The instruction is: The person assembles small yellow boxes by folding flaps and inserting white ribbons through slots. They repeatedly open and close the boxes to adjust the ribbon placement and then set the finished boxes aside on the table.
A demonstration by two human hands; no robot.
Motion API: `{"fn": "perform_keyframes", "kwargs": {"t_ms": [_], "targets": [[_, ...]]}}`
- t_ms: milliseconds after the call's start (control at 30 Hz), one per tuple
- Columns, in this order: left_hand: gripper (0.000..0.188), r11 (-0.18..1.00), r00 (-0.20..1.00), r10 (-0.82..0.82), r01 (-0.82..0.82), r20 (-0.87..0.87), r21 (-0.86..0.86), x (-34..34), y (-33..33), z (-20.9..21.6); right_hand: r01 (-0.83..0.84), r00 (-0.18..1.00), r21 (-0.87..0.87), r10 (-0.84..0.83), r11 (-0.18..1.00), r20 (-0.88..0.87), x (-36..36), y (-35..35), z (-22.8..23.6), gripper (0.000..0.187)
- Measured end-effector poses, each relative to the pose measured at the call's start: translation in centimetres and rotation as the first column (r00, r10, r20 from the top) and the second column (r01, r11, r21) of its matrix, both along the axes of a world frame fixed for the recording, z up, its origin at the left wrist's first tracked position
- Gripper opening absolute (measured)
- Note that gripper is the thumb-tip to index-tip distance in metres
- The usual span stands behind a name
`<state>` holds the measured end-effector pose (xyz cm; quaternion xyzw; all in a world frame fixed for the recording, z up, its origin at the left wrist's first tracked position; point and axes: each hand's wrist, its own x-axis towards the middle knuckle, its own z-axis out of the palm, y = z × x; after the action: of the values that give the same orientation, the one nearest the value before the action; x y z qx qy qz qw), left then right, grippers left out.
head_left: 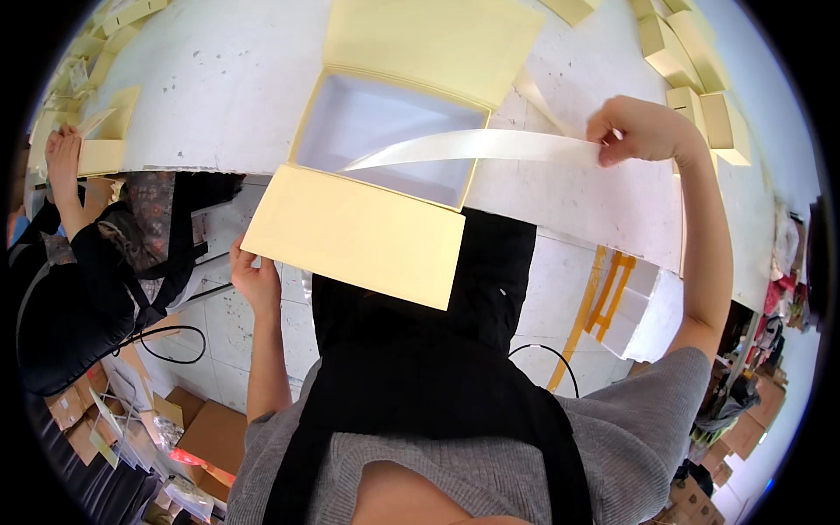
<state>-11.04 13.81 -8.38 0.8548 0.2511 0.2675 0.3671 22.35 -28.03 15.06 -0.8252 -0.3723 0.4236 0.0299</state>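
A pale yellow box [304, 118] lies opened at the table's near edge, its inside pale white. Its far flap [429, 35] is folded back on the table, and the near flap [359, 241] sticks out past the edge over my lap. My left hand [258, 282] grips the near flap at its left corner, some fingers hidden beneath it. Off to the right, my right hand [643, 129] pinches a cream ribbon [507, 144]. One stretch of ribbon runs across the box's opening into its inside; another slants from my hand to the far flap's right side.
At the left, a co-worker's hand [63, 162] holds a yellow box [105, 156]. More yellow boxes [669, 52] stand along the far right of the white table [219, 87]. Cardboard cartons [214, 437] sit on the floor at lower left. A white block with yellow tape [630, 306] stands beneath the table.
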Motion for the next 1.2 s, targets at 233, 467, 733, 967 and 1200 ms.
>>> {"fn": "perform_keyframes", "kwargs": {"t_ms": [233, 467, 733, 967, 1200], "targets": [[0.025, 1.000, 0.997, 0.005, -0.005, -0.076, -0.001, -0.2, 0.1, -0.4, 0.543, 0.829, -0.078, -0.549, 0.836, -0.108, -1.4, -4.5, 1.9, 0.008], [0.043, 0.988, 0.784, -0.151, 0.092, 0.602, 0.128, 6.4, 0.2, 14.1, 0.818, 0.423, 0.326, -0.111, 0.473, -0.899, -3.1, 1.8, 3.5, 0.016], [0.018, 0.668, 0.668, -0.743, 0.742, 0.021, 0.056, 16.4, -8.7, 23.5, 0.873, 0.444, 0.396, -0.128, 0.285, -0.887, -4.5, 13.3, 3.4, 0.018], [0.019, 0.679, 0.701, -0.710, 0.660, -0.061, -0.323, 19.0, -7.7, 22.9, 0.754, 0.657, 0.584, -0.328, 0.301, -0.679, -6.4, 13.9, 3.2, 0.022], [0.036, 0.700, 0.710, -0.701, 0.703, 0.063, -0.125, 17.3, -8.3, 22.6, 0.677, 0.734, 0.602, -0.327, 0.423, -0.596, -8.4, 14.4, -1.4, 0.013]]}}
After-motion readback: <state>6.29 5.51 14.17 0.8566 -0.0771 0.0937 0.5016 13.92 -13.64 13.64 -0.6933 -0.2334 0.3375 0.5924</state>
